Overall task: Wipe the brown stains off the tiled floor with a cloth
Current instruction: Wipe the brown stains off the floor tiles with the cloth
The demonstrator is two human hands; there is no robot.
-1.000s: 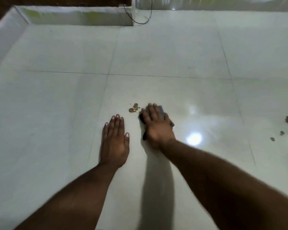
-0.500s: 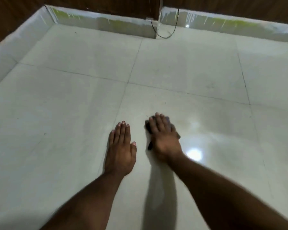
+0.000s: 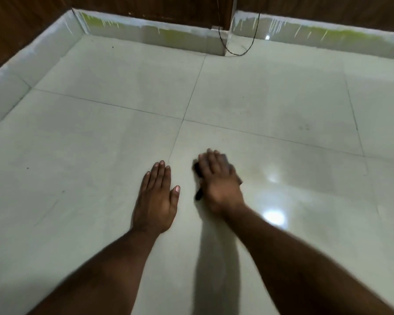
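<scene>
Cloth: the dark cloth [image 3: 198, 171] is lying just below the middle of the frame, flat on the floor and almost wholly covered; only dark edges are peeking out at the left and right of the hand on top, with a dark tail sticking out lower left near the wrist.
Right hand: the right hand [image 3: 218, 180] is pressing down on the cloth, fingers laid straight and together, not curled round it; it is looking blurred.
Left hand: the left hand [image 3: 156, 200] is resting palm down on the bare tile just left of the cloth, fingers straight, thumb spread, gripping nothing.
Floor: the tiled floor [image 3: 100, 155] is showing pale and glossy, thin grout lines crossing just above the hands, a bright glare spot [image 3: 273, 217] sitting lower right of the right hand.
Stains: no brown marks are plainly showing around the cloth; whether any lie under it cannot be told.
Skirting: a pale skirting [image 3: 146, 35] is running along the top and the upper left.
Cable: a thin black cable [image 3: 237, 53] is hanging in a loop at top centre right.
Wall: dark wood wall [image 3: 146, 7] is filling the top edge.
</scene>
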